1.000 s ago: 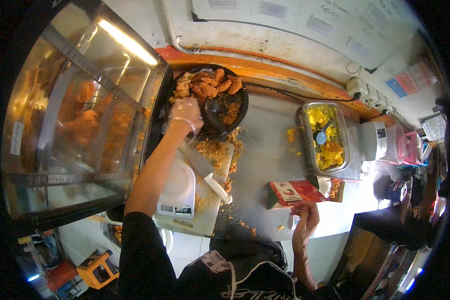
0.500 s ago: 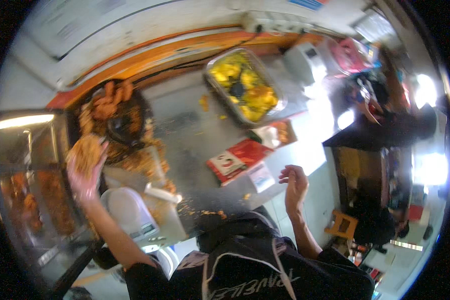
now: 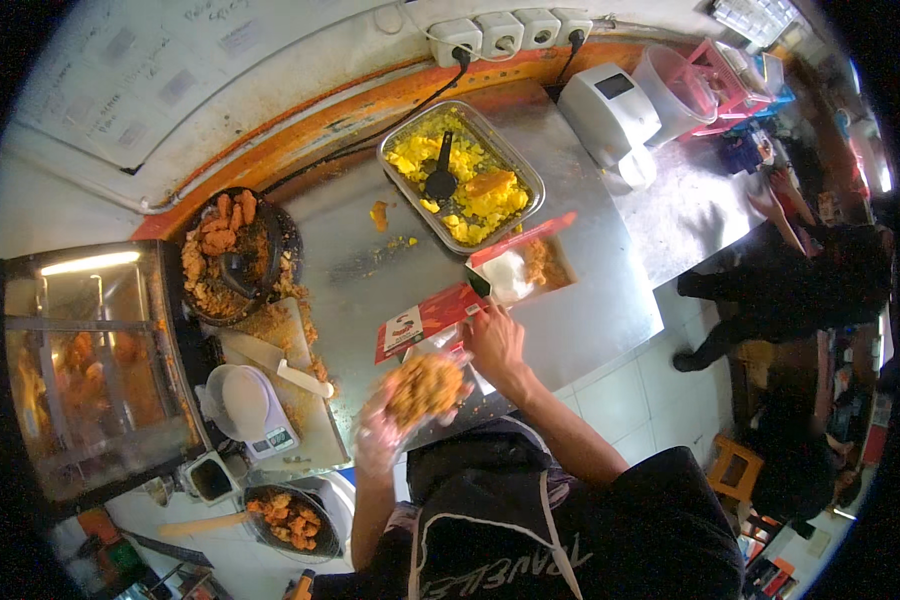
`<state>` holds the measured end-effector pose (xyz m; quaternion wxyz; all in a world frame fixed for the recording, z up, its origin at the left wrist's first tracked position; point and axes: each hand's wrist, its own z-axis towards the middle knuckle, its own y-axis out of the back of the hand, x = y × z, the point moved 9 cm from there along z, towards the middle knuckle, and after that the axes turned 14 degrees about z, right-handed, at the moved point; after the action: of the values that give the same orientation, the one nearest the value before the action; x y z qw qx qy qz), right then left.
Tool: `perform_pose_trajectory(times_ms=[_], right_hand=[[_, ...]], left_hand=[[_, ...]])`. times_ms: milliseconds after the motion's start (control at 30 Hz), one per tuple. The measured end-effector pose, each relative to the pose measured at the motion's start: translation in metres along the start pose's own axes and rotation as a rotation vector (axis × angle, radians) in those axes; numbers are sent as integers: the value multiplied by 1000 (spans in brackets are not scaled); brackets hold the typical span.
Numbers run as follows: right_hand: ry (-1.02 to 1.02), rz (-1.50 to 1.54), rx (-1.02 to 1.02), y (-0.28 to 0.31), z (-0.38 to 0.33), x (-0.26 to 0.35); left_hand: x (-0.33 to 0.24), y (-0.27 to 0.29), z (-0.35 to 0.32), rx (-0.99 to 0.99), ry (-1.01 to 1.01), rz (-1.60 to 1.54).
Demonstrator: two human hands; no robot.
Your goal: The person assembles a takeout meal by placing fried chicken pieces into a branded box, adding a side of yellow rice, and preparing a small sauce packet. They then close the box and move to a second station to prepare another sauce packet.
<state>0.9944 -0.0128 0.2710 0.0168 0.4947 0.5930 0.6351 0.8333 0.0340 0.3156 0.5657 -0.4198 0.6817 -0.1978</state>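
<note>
- Left hand (image 3: 395,425), gloved and blurred with motion, is cupping a heap of fried crumbs (image 3: 425,388) in an upturned palm, fingers curled loosely under the pile rather than closed over it.
- Being heaped high and gripped so lightly, the crumbs are likely to spill off the palm's edge onto the counter (image 3: 580,310) just beyond, or down the person's front below the hand.
- Far to that hand's left, a scale (image 3: 255,405) and a knife (image 3: 305,378) are lying on a crumb-strewn board (image 3: 305,420); a careless swing back that way could knock either one.
- Right hand (image 3: 495,345) is resting just right of the pile, fingers spread, pressing on a flat red carton (image 3: 420,325); it is gripping nothing that I can make out.
- Just beyond the right hand an open red box (image 3: 525,270) is standing, partly filled with white and orange food. I judge the gap narrow, so crumbs tipped fast could overshoot the box or land on its flap.
- If the right hand is not steadying the box, a nudge from the loaded palm could slide it on the smooth metal.
- Further beyond, a tray (image 3: 460,175) of yellow food with a black scoop (image 3: 440,180) is sitting near the box; stray crumbs could fall into it.
</note>
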Motion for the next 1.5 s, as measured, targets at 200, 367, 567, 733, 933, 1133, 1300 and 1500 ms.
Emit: perform_pose_trajectory(times_ms=[200,367,567,733,933,1133,1300,1500], right_hand=[[161,-25,-9,20,3,-16],[251,193,-250,33,-3,-29],[223,389,-271,33,-4,-45],[181,425,-258,37,-5,-44],[163,425,-223,35,-6,-48],[184,399,-257,33,-3,-49],[238,405,-209,39,0,-45],[117,464,-384,79,-48,-78]], left_hand=[[16,5,80,-96,-51,24],[20,49,88,-451,-149,120],[23,70,112,-754,-173,745],[28,50,129,-877,-56,1511],[18,23,117,-792,-101,1958],[27,3,126,-732,-169,2164],[21,5,126,-559,-35,2106],[-40,20,31,-936,-315,1984]])
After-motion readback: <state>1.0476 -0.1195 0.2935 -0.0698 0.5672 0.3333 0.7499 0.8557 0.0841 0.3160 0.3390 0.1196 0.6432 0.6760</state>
